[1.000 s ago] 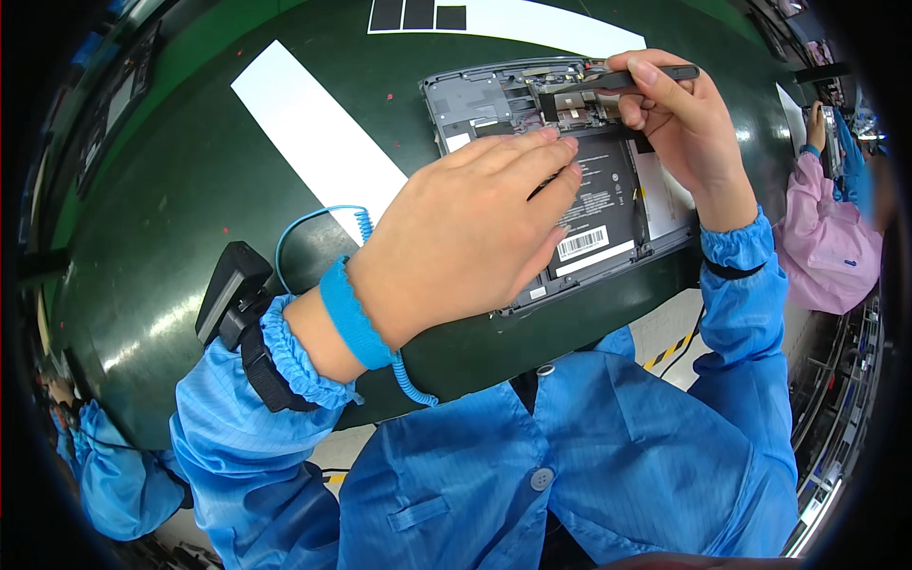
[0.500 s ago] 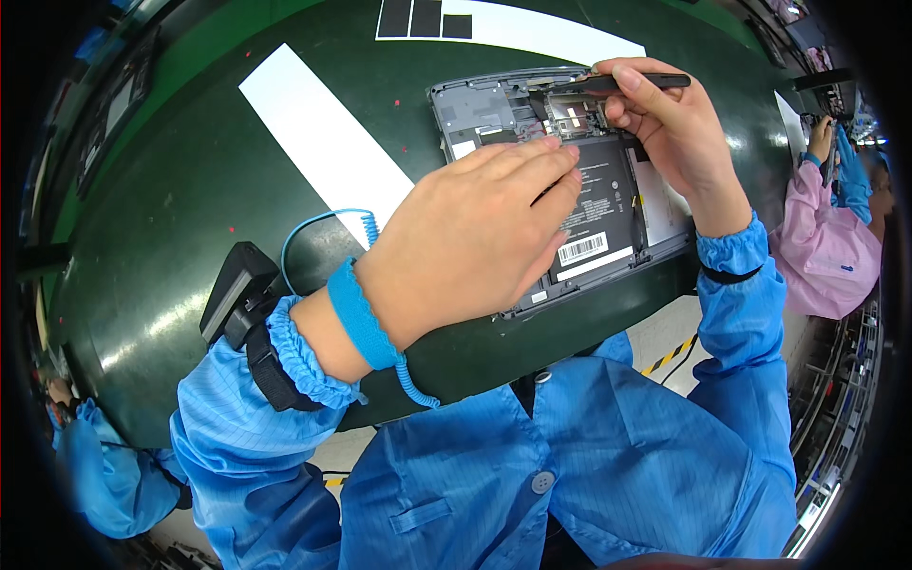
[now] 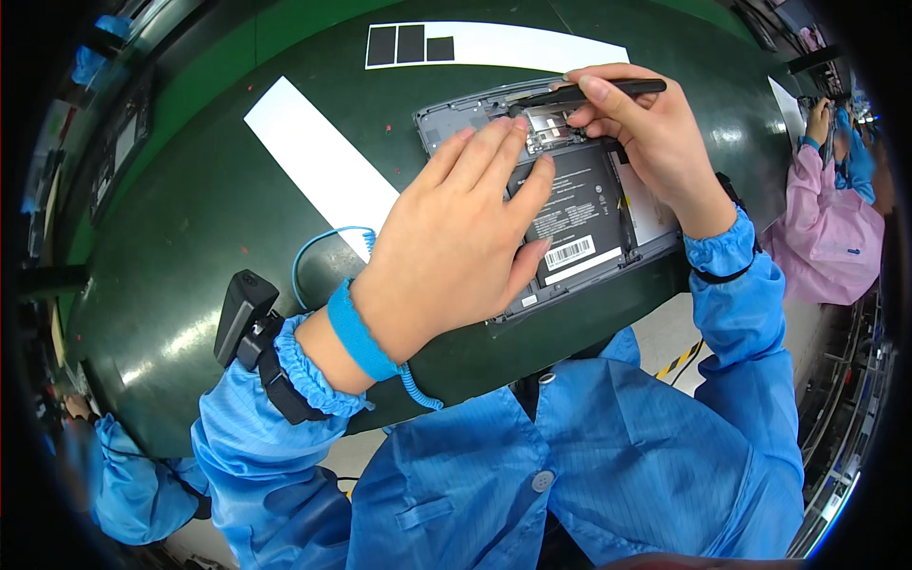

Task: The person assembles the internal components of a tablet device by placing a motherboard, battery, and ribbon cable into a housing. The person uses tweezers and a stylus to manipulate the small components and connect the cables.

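An opened laptop base (image 3: pixel 454 118) lies on the green table, its inner parts and black battery (image 3: pixel 579 198) exposed. My left hand (image 3: pixel 446 223) rests over its left part, fingers stretched and somewhat apart, holding nothing I can see. This palm hides much of the laptop's left side. Black tweezers (image 3: pixel 617 88) are pinched in my right hand (image 3: pixel 660 133) above the far edge. Their tips point left, toward the parts beyond my left fingertips, beside a silvery component (image 3: pixel 549 128). Whether the tips grip anything is too small to tell.
White strips (image 3: pixel 318 152) lie left of the laptop and behind it; the rear one bears black rectangles (image 3: pixel 410 44). A blue wrist strap (image 3: pixel 359 332) with a coiled cord and a black device (image 3: pixel 249 309) are on my left arm. Co-workers (image 3: pixel 825 228) sit at both sides.
My left fingers have shifted left and spread apart, uncovering more of the battery. The tweezers remain in my right hand near the far edge. The whole view has shifted slightly.
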Available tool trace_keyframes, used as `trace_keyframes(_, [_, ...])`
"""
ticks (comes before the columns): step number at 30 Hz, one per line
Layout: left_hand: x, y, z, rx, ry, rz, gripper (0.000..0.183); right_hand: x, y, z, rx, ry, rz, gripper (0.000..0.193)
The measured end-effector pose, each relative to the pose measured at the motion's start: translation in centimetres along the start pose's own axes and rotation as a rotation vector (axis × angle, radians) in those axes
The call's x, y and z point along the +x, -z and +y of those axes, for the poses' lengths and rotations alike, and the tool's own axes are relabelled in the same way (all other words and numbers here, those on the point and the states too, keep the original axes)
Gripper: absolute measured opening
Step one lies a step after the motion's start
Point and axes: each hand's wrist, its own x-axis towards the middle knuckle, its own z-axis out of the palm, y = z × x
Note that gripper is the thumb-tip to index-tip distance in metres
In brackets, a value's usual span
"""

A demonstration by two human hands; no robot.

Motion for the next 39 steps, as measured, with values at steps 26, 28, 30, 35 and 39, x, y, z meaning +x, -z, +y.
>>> trace_keyframes(26, [-9.8, 1.6, -0.2, 0.093, 0.536, 0.059, 0.058, -3.5, -10.1, -1.3, -0.416, 0.057, -0.276, 0.023])
trace_keyframes(28, [-9.7, 1.6, -0.2, 0.091, 0.537, 0.053, 0.058, -3.5, -10.5, -0.6, -0.468, 0.199, -0.255, 0.022])
trace_keyframes(30, [-9.7, 1.6, -0.2, 0.088, 0.54, 0.044, 0.058, -3.4, -10.6, -0.8, -0.509, 0.212, -0.253, 0.022])
trace_keyframes(35, [-9.6, 1.6, 0.1, 0.087, 0.536, 0.065, 0.055, -3.5, -10.7, -1.3, -0.513, 0.129, -0.283, 0.021])
trace_keyframes(39, [-9.9, 0.8, -0.1, 0.093, 0.508, 0.111, 0.051, -4.2, -10.8, 0.1, -0.427, 0.185, -0.218, 0.019])
